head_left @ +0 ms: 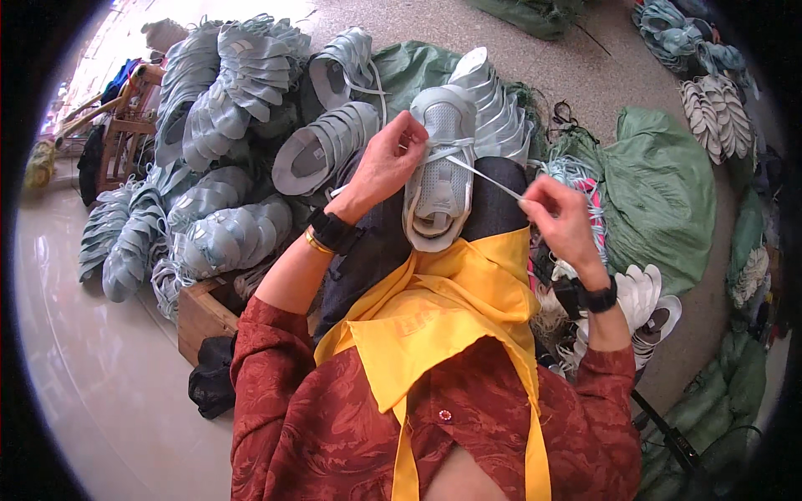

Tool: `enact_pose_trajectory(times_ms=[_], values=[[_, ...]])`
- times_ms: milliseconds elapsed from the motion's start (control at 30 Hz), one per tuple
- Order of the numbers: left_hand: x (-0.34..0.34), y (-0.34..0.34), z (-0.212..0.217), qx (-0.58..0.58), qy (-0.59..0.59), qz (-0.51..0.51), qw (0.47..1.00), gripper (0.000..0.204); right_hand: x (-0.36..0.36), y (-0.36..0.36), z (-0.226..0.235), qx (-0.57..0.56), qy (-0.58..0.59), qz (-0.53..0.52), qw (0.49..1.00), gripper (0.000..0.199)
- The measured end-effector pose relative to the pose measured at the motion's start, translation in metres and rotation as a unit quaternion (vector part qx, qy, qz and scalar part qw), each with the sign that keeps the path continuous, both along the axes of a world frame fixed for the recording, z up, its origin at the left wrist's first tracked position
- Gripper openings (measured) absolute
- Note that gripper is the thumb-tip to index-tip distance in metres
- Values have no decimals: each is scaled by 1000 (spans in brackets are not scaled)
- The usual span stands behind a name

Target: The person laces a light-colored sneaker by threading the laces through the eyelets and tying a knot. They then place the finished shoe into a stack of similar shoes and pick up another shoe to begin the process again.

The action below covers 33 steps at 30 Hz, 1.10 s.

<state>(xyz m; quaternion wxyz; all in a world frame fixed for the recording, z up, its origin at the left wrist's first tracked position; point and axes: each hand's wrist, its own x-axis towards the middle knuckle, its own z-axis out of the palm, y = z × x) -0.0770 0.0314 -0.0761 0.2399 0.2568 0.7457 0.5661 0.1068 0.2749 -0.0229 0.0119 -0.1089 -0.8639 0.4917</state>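
Note:
A pale grey shoe upper (pixel 440 182) lies lengthwise over my lap, its perforated tongue facing up. A white lace (pixel 489 177) crosses its middle and runs taut to the right. My right hand (pixel 561 219), held off to the right of the upper, pinches that lace near its end. At the upper's left edge, my left hand (pixel 388 163) has its thumb and fingers pressed together on the lace where it crosses. The exact grip of the left fingertips is partly hidden.
Stacks of pale grey uppers (pixel 238 83) are heaped on the left, with loose uppers (pixel 326 149) beside my knee. A green sack (pixel 660 200) bulges at right, near white uppers (pixel 643 305). A wooden box (pixel 205 317) stands by my left arm; a yellow apron (pixel 434 309) covers my lap.

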Motion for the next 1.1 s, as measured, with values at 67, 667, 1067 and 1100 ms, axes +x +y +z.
enact_pose_trajectory(times_ms=[67,667,1067,1100], values=[[3,-1,3,-6,-12,-10,1000,10,11,7,-4,-26,-24,0,999,12],[-5,-64,53,20,-190,-36,981,14,-37,-42,-18,64,83,12,994,10],[16,-56,63,-159,99,-66,980,14,-42,-36,-17,113,124,23,986,8],[15,-54,65,-146,136,-65,978,15,-43,-37,-15,95,108,20,989,8]])
